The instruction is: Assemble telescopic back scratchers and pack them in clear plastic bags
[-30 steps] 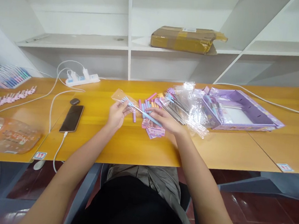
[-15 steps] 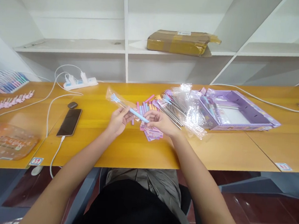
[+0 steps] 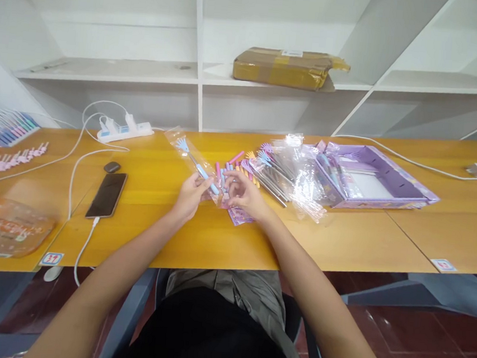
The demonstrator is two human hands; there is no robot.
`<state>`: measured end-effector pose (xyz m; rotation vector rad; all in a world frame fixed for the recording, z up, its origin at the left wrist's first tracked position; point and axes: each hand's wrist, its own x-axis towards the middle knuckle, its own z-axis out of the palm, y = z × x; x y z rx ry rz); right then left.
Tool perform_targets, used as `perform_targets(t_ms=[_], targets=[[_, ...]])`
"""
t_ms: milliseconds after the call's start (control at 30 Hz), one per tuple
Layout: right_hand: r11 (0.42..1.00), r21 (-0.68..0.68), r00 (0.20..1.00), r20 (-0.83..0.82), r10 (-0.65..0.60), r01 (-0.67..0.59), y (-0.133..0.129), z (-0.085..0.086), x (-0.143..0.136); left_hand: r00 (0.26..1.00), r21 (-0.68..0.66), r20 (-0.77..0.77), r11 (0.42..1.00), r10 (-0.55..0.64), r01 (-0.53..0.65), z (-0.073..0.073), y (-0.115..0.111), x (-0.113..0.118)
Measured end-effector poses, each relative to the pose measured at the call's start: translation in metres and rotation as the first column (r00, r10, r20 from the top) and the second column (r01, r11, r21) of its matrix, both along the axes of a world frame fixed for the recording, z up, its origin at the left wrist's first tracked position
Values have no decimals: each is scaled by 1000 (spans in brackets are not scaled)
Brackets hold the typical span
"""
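Note:
A blue back scratcher point(image 3: 202, 171) with a small hand-shaped head and a metal rod lies inside a clear plastic bag point(image 3: 174, 134). My left hand point(image 3: 192, 197) is closed around its blue handle through the bag. At the handle end, my right hand point(image 3: 243, 193) has its fingers curled at the bag's end and seems to pinch the plastic. Just beyond my fingers are several coloured handle tubes point(image 3: 236, 157), and purple printed cards point(image 3: 240, 217) lie partly under my right hand. Several back scratchers with metal rods point(image 3: 272, 187) lie to the right.
Crumpled clear bags point(image 3: 302, 168) lie beside a purple open box point(image 3: 388, 202). On the left are a phone point(image 3: 107, 195), a black earbud case point(image 3: 112, 167), white cables and a power strip point(image 3: 125, 131). A taped carton point(image 3: 291, 69) sits on the shelf.
The blue back scratcher has slid deeper into its bag and now slants more steeply. My right fingers have left the handle's end for the end of the bag.

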<state>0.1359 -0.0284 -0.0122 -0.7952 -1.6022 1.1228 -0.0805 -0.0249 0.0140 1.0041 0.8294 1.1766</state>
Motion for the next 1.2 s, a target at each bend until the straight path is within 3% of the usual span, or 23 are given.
perform_targets(t_ms=[233,333,500,733,1000,1200], targets=[[958,287,969,236,-69,-2,-7,14,11,1000,-5,-20,1000,23,-23,3,4,-5],[950,312,959,280,-54,-37,-8,16,11,1000,-21,-26,1000,-6,6,4,4,-6],[938,339,966,212,-146,68,-11,22,10,998,-8,-56,1000,-27,27,0,3,-3],[957,268,969,186,-165,112,-12,22,0,990,28,-105,995,-90,93,-10,-5,7],[963,176,956,175,-236,205,-12,17,-4,982,118,-148,983,-119,137,-13,-1,3],[956,46,950,106,-294,291,-10,6,-9,973,55,-173,984,-156,167,-13,7,-3]])
